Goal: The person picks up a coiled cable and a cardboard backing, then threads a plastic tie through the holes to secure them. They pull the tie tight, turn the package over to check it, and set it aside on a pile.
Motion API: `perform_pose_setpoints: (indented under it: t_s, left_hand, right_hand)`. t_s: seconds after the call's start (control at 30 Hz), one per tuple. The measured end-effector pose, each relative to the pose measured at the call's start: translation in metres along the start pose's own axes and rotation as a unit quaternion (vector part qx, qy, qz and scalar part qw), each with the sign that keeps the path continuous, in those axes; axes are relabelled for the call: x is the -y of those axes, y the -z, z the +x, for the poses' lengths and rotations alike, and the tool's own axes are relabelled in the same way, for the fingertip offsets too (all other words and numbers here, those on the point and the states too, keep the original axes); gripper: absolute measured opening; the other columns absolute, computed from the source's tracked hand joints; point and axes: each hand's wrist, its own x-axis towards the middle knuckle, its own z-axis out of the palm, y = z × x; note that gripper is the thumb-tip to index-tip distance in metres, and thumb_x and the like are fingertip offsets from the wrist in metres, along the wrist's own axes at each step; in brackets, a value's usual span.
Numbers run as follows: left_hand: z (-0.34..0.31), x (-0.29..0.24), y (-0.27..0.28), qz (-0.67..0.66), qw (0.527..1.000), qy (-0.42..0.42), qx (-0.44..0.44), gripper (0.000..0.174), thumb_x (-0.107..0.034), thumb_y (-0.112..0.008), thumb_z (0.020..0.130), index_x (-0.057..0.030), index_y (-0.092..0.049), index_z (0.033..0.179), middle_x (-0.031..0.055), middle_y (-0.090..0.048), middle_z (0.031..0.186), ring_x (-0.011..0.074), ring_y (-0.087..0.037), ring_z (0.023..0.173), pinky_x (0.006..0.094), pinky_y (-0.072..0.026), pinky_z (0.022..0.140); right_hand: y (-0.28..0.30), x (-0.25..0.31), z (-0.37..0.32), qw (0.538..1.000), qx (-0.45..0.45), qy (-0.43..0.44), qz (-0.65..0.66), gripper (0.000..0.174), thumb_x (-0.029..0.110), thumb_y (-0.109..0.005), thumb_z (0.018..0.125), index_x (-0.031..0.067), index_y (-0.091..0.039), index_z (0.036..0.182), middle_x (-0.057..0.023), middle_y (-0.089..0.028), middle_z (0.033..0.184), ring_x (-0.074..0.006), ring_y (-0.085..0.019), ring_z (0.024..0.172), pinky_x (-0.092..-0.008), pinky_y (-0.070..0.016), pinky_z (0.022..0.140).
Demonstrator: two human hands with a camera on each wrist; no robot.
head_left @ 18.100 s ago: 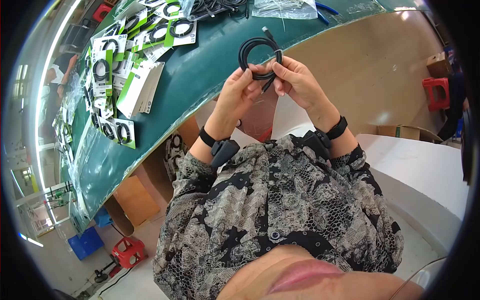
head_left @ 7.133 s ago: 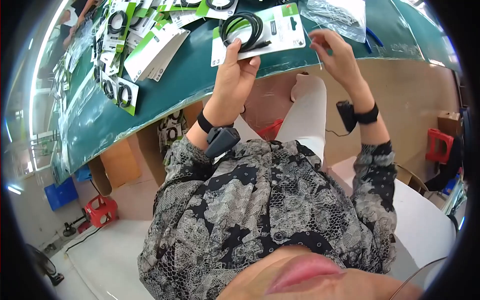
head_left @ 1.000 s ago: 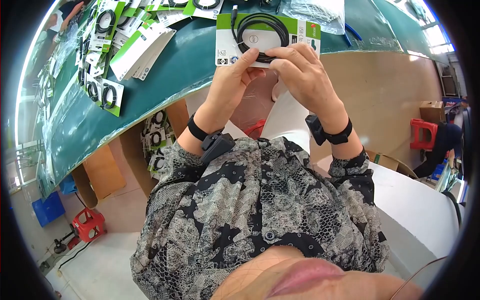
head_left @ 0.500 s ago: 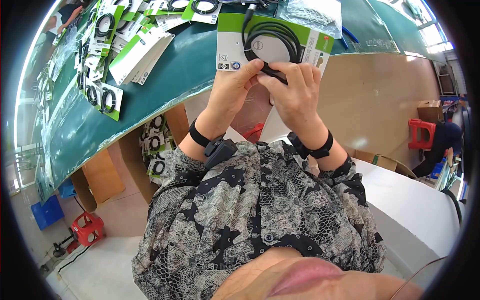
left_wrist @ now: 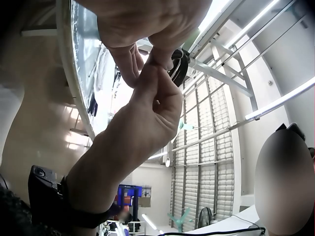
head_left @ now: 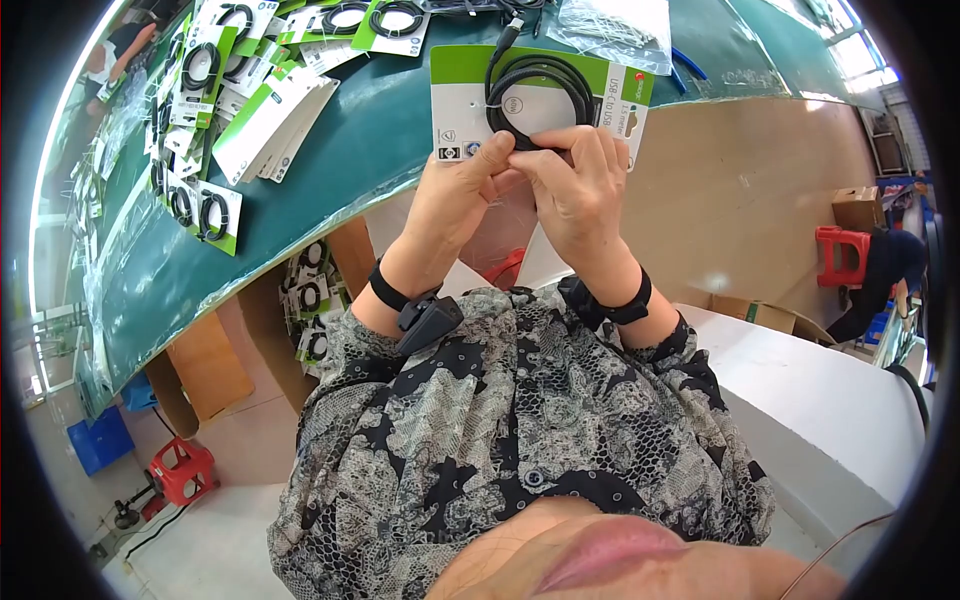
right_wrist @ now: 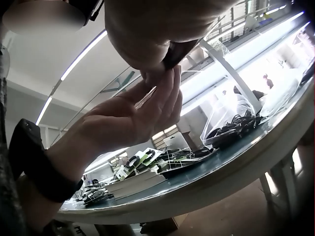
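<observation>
In the head view, a green-and-white display card (head_left: pixel 460 105) marked "USB-C to USB" is held up over the front edge of the table. A coiled black cable (head_left: pixel 578 88) lies against its face, its plug end (head_left: pixel 508 38) standing up past the top edge. My left hand (head_left: pixel 450 200) grips the card's lower edge, thumb on the front at the bottom of the coil. Beside it, my right hand (head_left: pixel 582 190) pinches at the lower part of the coil with thumb and curled fingers. Both hands' fingertips meet there, hiding that spot in the wrist views.
Carded cables (head_left: pixel 200 70) are heaped on the green table (head_left: pixel 370 120) at the left, beside a fanned stack of cards (head_left: pixel 270 125). A plastic bag of white ties (head_left: pixel 620 25) lies at the back. Below the table stands a box of carded cables (head_left: pixel 310 295).
Earlier I held the bare coil, then the card in my left hand with the right apart. Over the last second the right hand has shifted down and left along the coil.
</observation>
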Motion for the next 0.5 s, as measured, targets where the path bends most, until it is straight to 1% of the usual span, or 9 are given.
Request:
perform_pose_setpoints:
  t_s: [0.07,0.2,0.3,0.33,0.4,0.43,0.5]
  left_hand:
    - [0.000,0.000,0.000,0.010,1.000,-0.002,-0.007,0.024,-0.006,-0.061,0.087,-0.0021,-0.056,0.110,0.0070,-0.062,0.101,0.0164,-0.062,0.090,0.0300,-0.0545,0.077]
    - [-0.001,-0.003,-0.002,0.002,1.000,0.028,0.004,0.022,-0.006,-0.061,0.087,-0.0013,-0.056,0.108,0.0071,-0.063,0.098,0.0164,-0.063,0.087,0.0295,-0.0551,0.075]
    - [-0.003,-0.003,-0.003,0.034,0.999,-0.012,-0.010,0.022,-0.006,-0.062,0.087,0.0002,-0.057,0.106,0.0077,-0.063,0.096,0.0161,-0.063,0.085,0.0284,-0.0554,0.073]
    - [-0.003,-0.003,-0.003,0.034,0.999,-0.009,-0.012,0.022,-0.006,-0.062,0.087,0.0002,-0.057,0.106,0.0077,-0.063,0.096,0.0161,-0.063,0.085,0.0284,-0.0554,0.073]
    - [-0.003,-0.002,-0.004,0.089,0.995,-0.040,-0.032,0.022,-0.006,-0.063,0.086,0.0006,-0.057,0.106,0.0081,-0.063,0.096,0.0161,-0.063,0.084,0.0279,-0.0552,0.074]
    - [-0.003,-0.002,-0.005,0.117,0.991,-0.056,-0.042,0.022,-0.006,-0.064,0.086,0.0009,-0.057,0.106,0.0082,-0.063,0.096,0.0160,-0.064,0.084,0.0276,-0.0551,0.074]
    - [-0.004,-0.001,-0.008,0.112,0.991,-0.058,-0.043,0.023,-0.006,-0.064,0.085,0.0013,-0.057,0.105,0.0085,-0.063,0.096,0.0164,-0.064,0.084,0.0276,-0.0551,0.074]
  right_hand:
    - [0.000,-0.001,-0.001,1.000,0.000,0.010,0.002,0.022,0.001,-0.069,0.060,0.0134,-0.067,0.078,0.0006,-0.058,0.085,-0.0188,-0.053,0.077,-0.0310,-0.0349,0.069]
    - [0.003,-0.007,0.000,0.999,0.004,0.035,0.015,0.021,0.001,-0.070,0.061,0.0126,-0.067,0.079,-0.0005,-0.059,0.087,-0.0194,-0.053,0.078,-0.0311,-0.0356,0.070]
    - [0.003,-0.009,0.000,0.998,0.020,0.043,0.039,0.021,0.001,-0.070,0.062,0.0115,-0.067,0.079,-0.0018,-0.059,0.089,-0.0202,-0.054,0.080,-0.0314,-0.0373,0.072]
    - [0.002,-0.010,0.000,0.998,0.006,0.042,0.054,0.021,0.000,-0.069,0.062,0.0106,-0.067,0.079,-0.0027,-0.059,0.090,-0.0208,-0.054,0.081,-0.0317,-0.0387,0.073]
    - [-0.001,-0.012,0.000,0.996,-0.023,0.042,0.082,0.022,-0.002,-0.068,0.061,0.0088,-0.066,0.080,-0.0044,-0.060,0.093,-0.0221,-0.055,0.082,-0.0324,-0.0413,0.074]
    - [0.000,-0.014,0.000,0.996,-0.023,0.040,0.082,0.022,-0.002,-0.068,0.061,0.0088,-0.066,0.080,-0.0044,-0.060,0.093,-0.0221,-0.055,0.082,-0.0324,-0.0413,0.074]
    - [0.003,-0.016,-0.001,0.995,-0.004,0.047,0.085,0.022,-0.004,-0.067,0.062,0.0065,-0.066,0.081,-0.0060,-0.060,0.095,-0.0232,-0.056,0.083,-0.0328,-0.0434,0.073]
